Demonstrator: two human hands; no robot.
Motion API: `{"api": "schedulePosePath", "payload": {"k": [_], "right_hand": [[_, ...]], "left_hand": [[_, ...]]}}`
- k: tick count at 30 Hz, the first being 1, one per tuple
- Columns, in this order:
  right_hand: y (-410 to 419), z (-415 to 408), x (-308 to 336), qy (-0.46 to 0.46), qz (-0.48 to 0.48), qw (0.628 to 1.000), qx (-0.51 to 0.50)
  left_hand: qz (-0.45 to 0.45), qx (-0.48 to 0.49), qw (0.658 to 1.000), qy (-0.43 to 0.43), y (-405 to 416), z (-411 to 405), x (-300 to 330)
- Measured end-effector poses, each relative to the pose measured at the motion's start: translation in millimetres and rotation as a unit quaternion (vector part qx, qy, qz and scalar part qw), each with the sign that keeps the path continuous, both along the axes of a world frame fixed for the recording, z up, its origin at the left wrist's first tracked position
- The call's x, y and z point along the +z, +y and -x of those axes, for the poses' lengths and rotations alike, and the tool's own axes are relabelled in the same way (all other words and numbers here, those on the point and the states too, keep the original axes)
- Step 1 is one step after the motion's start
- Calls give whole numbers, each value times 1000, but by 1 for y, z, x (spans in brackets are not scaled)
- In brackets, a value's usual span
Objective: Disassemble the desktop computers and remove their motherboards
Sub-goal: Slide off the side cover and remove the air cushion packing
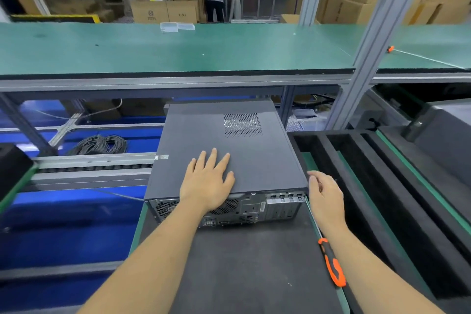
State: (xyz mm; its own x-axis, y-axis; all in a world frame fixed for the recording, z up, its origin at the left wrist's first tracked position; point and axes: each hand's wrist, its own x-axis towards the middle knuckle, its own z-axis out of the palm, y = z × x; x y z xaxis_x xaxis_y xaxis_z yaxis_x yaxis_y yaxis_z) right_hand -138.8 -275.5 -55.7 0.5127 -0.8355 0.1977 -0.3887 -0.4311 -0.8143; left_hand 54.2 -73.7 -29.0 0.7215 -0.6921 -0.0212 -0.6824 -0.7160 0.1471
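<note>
On counter [254, 262]: computer [216, 140] closed, lid on; my left hand [206, 181] flat atop, right hand [325, 195] loosely curled at corner, holding nothing; motherboard not out.

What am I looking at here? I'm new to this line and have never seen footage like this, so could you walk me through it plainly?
There is no robot here. A person wears a camera on the head, so the single picture looks forward and down along their own arms.

On the dark work mat lies a desktop computer on its side, cover still on, its rear ports facing the person. The left hand lies flat on the cover with straight fingers. The right hand is at the case's near right corner, fingers loosely curled; whether it grips anything there cannot be told.

An orange and black screwdriver lies on the mat's right edge, partly hidden by the right forearm. To the right is a black foam tray with long slots. Behind is a green workbench.
</note>
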Motion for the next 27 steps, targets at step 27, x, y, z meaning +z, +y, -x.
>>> {"api": "schedulePosePath", "payload": {"k": [27], "right_hand": [[60, -63, 34, 426, 300, 791, 321]], "left_hand": [[-72, -55, 994, -58, 65, -5, -6]]}}
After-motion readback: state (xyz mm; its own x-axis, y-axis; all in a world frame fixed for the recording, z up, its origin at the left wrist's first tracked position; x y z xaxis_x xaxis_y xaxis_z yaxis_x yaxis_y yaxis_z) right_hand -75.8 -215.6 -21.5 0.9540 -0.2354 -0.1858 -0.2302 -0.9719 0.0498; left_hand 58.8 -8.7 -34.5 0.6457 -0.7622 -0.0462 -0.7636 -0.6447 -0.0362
